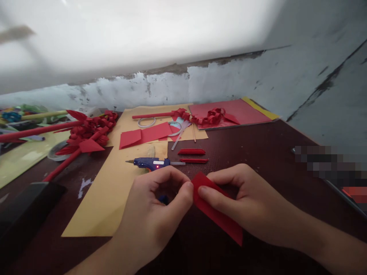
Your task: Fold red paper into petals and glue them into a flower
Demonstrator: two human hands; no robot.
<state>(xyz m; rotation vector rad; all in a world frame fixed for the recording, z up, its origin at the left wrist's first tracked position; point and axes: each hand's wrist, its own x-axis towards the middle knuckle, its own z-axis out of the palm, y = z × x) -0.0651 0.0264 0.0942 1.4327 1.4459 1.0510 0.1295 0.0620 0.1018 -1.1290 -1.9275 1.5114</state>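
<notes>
Between my hands, a strip of red paper (226, 219) is held slantwise above the dark table. My right hand (246, 194) pinches it with the thumb on top. The thumb and index finger of my left hand (160, 210) close on the strip's upper left edge. Just beyond my hands lies a blue hot glue gun (151, 163) with a red light on and a clear glue stick in its back. Two narrow folded red paper pieces (191, 151) rest on the table to the right of it.
Yellow paper (94, 206) covers the left middle of the table (258, 152). Red paper sheets (146, 134) and tape rolls (146, 122) lie farther back. Red paper flower stems (86, 133) are at the left by a black box (31, 206). A red folder (237, 110) sits against the wall.
</notes>
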